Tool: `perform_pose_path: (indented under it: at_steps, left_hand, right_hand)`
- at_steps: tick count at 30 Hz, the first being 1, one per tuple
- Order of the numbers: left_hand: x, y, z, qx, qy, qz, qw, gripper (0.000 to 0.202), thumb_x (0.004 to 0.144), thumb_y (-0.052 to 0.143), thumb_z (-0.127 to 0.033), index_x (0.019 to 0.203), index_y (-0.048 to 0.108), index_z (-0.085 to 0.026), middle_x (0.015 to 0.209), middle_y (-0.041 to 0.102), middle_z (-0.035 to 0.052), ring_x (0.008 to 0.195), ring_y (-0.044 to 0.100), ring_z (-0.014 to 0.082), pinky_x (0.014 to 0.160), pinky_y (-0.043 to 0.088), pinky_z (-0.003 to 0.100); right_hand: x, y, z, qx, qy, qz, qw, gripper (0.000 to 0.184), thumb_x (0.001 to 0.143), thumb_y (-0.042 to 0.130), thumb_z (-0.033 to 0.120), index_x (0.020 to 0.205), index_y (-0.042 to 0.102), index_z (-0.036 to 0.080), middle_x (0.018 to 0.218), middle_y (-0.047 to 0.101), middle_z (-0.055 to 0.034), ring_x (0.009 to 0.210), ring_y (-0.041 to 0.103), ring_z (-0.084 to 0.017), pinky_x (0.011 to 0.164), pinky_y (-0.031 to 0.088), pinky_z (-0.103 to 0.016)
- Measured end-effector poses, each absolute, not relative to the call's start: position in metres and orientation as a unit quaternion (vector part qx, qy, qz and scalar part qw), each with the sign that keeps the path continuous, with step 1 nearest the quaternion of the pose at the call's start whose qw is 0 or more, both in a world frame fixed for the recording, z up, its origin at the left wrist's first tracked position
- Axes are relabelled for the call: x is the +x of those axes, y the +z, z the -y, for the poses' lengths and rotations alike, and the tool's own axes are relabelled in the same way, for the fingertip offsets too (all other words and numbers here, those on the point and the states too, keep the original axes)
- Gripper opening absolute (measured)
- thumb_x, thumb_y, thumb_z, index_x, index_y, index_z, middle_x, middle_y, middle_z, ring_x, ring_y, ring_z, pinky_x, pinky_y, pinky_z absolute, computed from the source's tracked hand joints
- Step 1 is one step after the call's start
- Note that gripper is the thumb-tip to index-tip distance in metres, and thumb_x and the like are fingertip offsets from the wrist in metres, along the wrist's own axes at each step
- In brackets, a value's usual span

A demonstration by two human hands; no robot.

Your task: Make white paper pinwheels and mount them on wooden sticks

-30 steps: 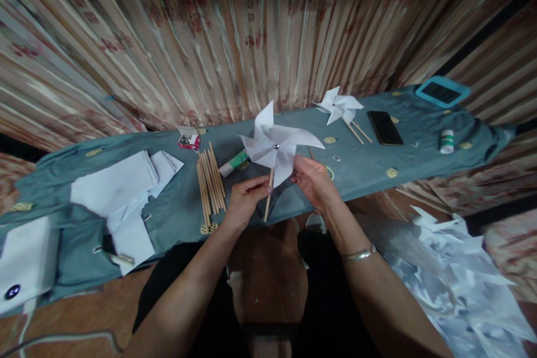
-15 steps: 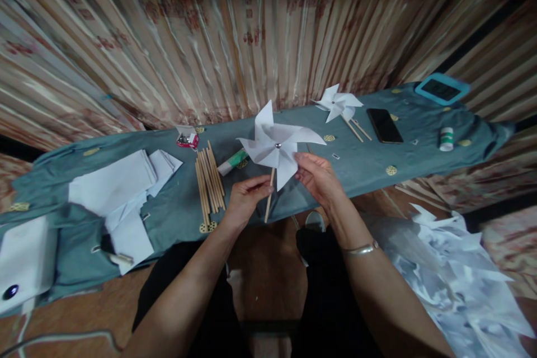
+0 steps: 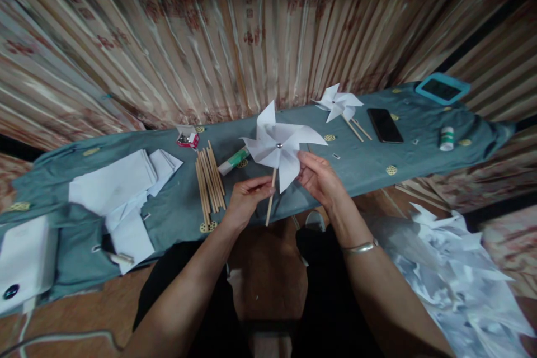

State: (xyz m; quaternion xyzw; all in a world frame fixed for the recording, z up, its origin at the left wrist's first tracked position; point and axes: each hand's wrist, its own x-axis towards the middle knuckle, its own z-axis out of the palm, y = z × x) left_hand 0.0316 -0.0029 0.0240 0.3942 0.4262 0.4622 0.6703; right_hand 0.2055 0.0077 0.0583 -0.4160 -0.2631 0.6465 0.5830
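A white paper pinwheel (image 3: 268, 148) with a shiny pin at its centre is held up over the near edge of the table. My left hand (image 3: 247, 197) pinches its wooden stick just below the blades. On the other side, my right hand (image 3: 319, 176) has its thumb and fingers closed on the edge of a lower right blade. Left of my left hand lies a row of wooden sticks (image 3: 210, 179). Behind the pinwheel rests a green and white tube (image 3: 234, 160), partly covered by a blade.
On the cloth-covered table (image 3: 176, 224) are paper sheets (image 3: 111, 182), a small red box of pins (image 3: 187, 137), finished pinwheels (image 3: 339, 103), a phone (image 3: 385, 125), a glue stick (image 3: 447, 139), a blue-framed device (image 3: 442, 88) and a white device (image 3: 27, 263). Heaped pinwheels (image 3: 461, 279) lie lower right.
The pinwheel and both hands have shifted very slightly to the right. My grip on the stick and the blade looks the same.
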Motion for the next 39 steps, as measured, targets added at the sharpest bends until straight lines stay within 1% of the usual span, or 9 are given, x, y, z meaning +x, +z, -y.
perform_pose_path:
  at_steps: [3, 8, 16, 22, 26, 31, 33, 36, 39]
  left_hand:
    - [0.031, 0.024, 0.004, 0.391, 0.450, -0.424, 0.682, 0.035, 0.052, 0.087, -0.026, 0.085, 0.080, -0.019, 0.084, 0.078, 0.0053, 0.073, 0.067, 0.0147, 0.081, 0.052, 0.029]
    - [0.031, 0.025, 0.004, 0.393, 0.450, -0.418, 0.684, 0.035, 0.051, 0.088, -0.027, 0.084, 0.080, -0.019, 0.082, 0.078, 0.0050, 0.073, 0.067, 0.0149, 0.080, 0.052, 0.029]
    - [0.033, 0.026, 0.005, 0.404, 0.465, -0.429, 0.661, 0.034, 0.051, 0.088, -0.027, 0.083, 0.080, -0.019, 0.082, 0.078, 0.0052, 0.074, 0.068, 0.0177, 0.079, 0.053, 0.031]
    - [0.033, 0.023, 0.004, 0.406, 0.474, -0.434, 0.650, 0.034, 0.053, 0.087, -0.029, 0.085, 0.080, -0.019, 0.086, 0.078, 0.0054, 0.078, 0.069, 0.0197, 0.082, 0.054, 0.033]
    - [0.033, 0.025, 0.004, 0.413, 0.475, -0.434, 0.645, 0.035, 0.053, 0.087, -0.028, 0.086, 0.080, -0.019, 0.088, 0.078, 0.0046, 0.084, 0.070, 0.0211, 0.088, 0.052, 0.035]
    - [0.034, 0.024, 0.004, 0.389, 0.495, -0.439, 0.641, 0.030, 0.051, 0.088, -0.025, 0.078, 0.079, -0.018, 0.078, 0.077, 0.0020, 0.076, 0.067, 0.0181, 0.084, 0.051, 0.033]
    - [0.034, 0.023, 0.004, 0.378, 0.509, -0.433, 0.640, 0.030, 0.049, 0.089, -0.024, 0.076, 0.079, -0.018, 0.077, 0.076, 0.0019, 0.076, 0.067, 0.0176, 0.084, 0.051, 0.032]
    - [0.033, 0.024, 0.003, 0.370, 0.522, -0.432, 0.635, 0.032, 0.046, 0.089, -0.023, 0.077, 0.079, -0.018, 0.077, 0.076, 0.0023, 0.076, 0.066, 0.0175, 0.082, 0.051, 0.032]
    - [0.031, 0.026, 0.000, 0.355, 0.531, -0.448, 0.625, 0.033, 0.044, 0.089, -0.024, 0.075, 0.078, -0.018, 0.077, 0.076, 0.0031, 0.075, 0.066, 0.0183, 0.079, 0.052, 0.033]
  right_hand:
    - [0.206, 0.059, -0.008, -0.416, 0.648, 0.276, 0.576, 0.034, 0.053, 0.089, 0.040, 0.073, 0.074, 0.019, 0.067, 0.073, -0.0004, 0.057, 0.062, -0.013, 0.058, 0.052, -0.026]
    - [0.205, 0.060, -0.008, -0.428, 0.643, 0.276, 0.573, 0.034, 0.049, 0.091, 0.039, 0.070, 0.074, 0.019, 0.063, 0.072, 0.0012, 0.055, 0.060, -0.010, 0.057, 0.050, -0.023]
    - [0.204, 0.057, -0.010, -0.438, 0.624, 0.308, 0.569, 0.032, 0.051, 0.090, 0.041, 0.068, 0.074, 0.020, 0.060, 0.068, 0.0032, 0.054, 0.058, -0.009, 0.055, 0.049, -0.021]
    - [0.199, 0.058, -0.009, -0.462, 0.629, 0.278, 0.561, 0.035, 0.045, 0.092, 0.040, 0.066, 0.074, 0.019, 0.061, 0.070, 0.0020, 0.056, 0.059, -0.008, 0.051, 0.047, -0.019]
    - [0.195, 0.058, -0.008, -0.471, 0.627, 0.259, 0.564, 0.039, 0.038, 0.094, 0.041, 0.063, 0.074, 0.020, 0.061, 0.070, 0.0025, 0.055, 0.059, -0.008, 0.051, 0.047, -0.019]
    - [0.185, 0.054, -0.006, -0.462, 0.621, 0.279, 0.569, 0.035, 0.043, 0.093, 0.041, 0.059, 0.071, 0.019, 0.059, 0.067, 0.0029, 0.057, 0.060, -0.009, 0.050, 0.046, -0.020]
    - [0.182, 0.053, -0.004, -0.463, 0.621, 0.303, 0.555, 0.036, 0.045, 0.092, 0.045, 0.061, 0.072, 0.019, 0.062, 0.069, 0.0015, 0.062, 0.061, -0.011, 0.052, 0.046, -0.022]
    - [0.186, 0.054, -0.001, -0.483, 0.624, 0.348, 0.507, 0.041, 0.044, 0.090, 0.051, 0.067, 0.076, 0.019, 0.067, 0.072, -0.0003, 0.066, 0.062, -0.011, 0.056, 0.046, -0.021]
    - [0.203, 0.057, 0.002, -0.492, 0.630, 0.394, 0.453, 0.043, 0.050, 0.088, 0.051, 0.078, 0.079, 0.020, 0.080, 0.076, -0.0029, 0.075, 0.066, -0.012, 0.061, 0.048, -0.019]
